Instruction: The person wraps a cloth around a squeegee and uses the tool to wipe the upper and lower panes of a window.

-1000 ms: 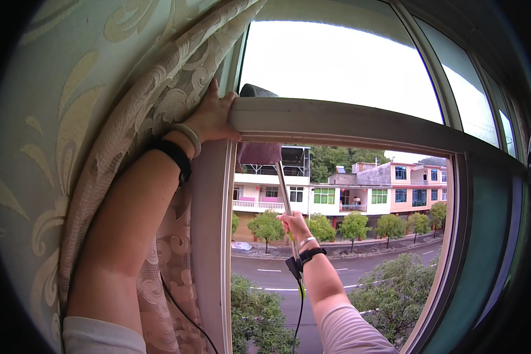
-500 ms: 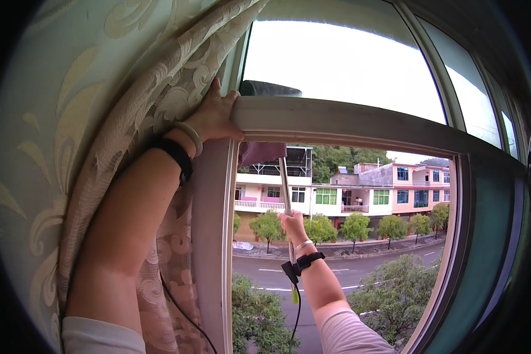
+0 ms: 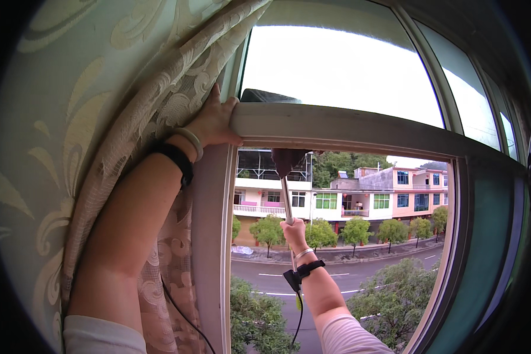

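Up at the corner of the window frame, my left hand [image 3: 215, 122] presses on the crossbar [image 3: 336, 128] and side post with its fingers spread. A bracelet and a black wrist strap circle that arm. Through the open window reaches my right arm, and its hand [image 3: 294, 233] is closed round a slim metal pole [image 3: 286, 197]. A dark maroon cloth head [image 3: 288, 160] tops the pole, just below the crossbar and partly hidden by it. Below the hand a yellow-green end [image 3: 299, 302] of the pole shows beside a black wrist device [image 3: 301, 273] with a cable.
A lace curtain [image 3: 133, 118] hangs along the left, beside a patterned curtain [image 3: 35, 177]. Upper glass panes [image 3: 342, 65] stand above the crossbar; a greenish sliding pane [image 3: 484, 248] is at right. Outside are a road [image 3: 336, 277], trees and buildings.
The cloth head has moved to the right along the underside of the crossbar and bunched up darker. My right hand has dropped slightly with the pole; the left stays on the frame.
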Motion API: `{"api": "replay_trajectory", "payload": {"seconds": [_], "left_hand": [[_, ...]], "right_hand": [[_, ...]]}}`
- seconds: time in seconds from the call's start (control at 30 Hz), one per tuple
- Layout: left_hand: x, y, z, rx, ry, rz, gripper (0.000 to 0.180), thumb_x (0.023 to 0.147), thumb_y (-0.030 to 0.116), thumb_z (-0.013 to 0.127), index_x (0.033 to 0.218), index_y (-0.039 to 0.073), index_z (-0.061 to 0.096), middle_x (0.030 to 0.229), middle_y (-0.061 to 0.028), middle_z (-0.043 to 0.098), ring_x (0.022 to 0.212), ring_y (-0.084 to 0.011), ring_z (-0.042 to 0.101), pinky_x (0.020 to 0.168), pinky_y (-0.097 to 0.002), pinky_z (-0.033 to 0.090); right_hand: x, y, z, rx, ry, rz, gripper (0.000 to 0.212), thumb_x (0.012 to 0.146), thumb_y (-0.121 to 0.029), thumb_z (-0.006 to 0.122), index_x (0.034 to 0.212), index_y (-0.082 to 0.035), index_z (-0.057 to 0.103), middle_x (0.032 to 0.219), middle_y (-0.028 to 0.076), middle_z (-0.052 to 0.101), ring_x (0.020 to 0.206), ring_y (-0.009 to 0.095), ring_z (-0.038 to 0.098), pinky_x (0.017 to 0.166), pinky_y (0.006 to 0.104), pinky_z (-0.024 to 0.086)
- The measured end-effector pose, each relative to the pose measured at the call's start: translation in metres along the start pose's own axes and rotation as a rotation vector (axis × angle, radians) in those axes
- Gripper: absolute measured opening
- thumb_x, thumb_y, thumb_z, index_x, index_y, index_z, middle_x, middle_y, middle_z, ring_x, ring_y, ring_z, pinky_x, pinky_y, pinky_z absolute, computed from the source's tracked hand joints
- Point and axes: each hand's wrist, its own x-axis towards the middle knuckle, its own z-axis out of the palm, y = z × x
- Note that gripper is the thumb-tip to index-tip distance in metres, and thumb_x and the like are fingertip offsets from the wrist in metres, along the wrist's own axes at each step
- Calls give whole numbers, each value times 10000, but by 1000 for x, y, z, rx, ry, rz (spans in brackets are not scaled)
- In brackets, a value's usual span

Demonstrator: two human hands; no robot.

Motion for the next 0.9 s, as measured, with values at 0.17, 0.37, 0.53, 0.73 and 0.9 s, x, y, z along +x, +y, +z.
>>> {"api": "replay_trajectory", "payload": {"seconds": [0.17,0.37,0.53,0.73,0.9], "left_hand": [[1,-3,3,3,16,3,1010,480,385,821,1316,60,358,1393,-389,-9,1327,-491,11,1111,-386,129],[-1,-9,4,-19,23,24,1026,482,396,822,1325,57,348,1401,-379,-11,1332,-482,8,1109,-382,136],[-1,-1,2,20,9,-24,1032,487,399,821,1330,46,341,1408,-368,-12,1335,-474,4,1110,-379,133],[-2,-5,1,-35,3,-11,1031,493,397,819,1336,53,337,1409,-366,-19,1334,-477,0,1109,-382,134],[2,-2,3,-7,-4,17,1052,483,396,822,1353,77,325,1402,-378,-25,1330,-483,-6,1110,-382,132]], "right_hand": [[3,1,-10,-144,134,-109,139,714,-94,629,613,-16,573,527,-6,534,451,82,469,422,264,346],[-3,3,-3,137,57,52,193,735,-104,633,584,-41,532,503,2,502,470,81,432,457,283,361],[-17,-15,1,-171,159,-131,182,726,-145,638,625,-21,553,538,81,563,504,177,541,506,325,422],[-2,-18,-25,-236,193,-75,188,717,-155,670,636,-22,565,564,84,584,514,189,558,507,321,429],[-14,-11,-6,43,74,-22,198,764,-64,622,600,-64,510,511,-18,486,421,62,441,369,230,321]]}}
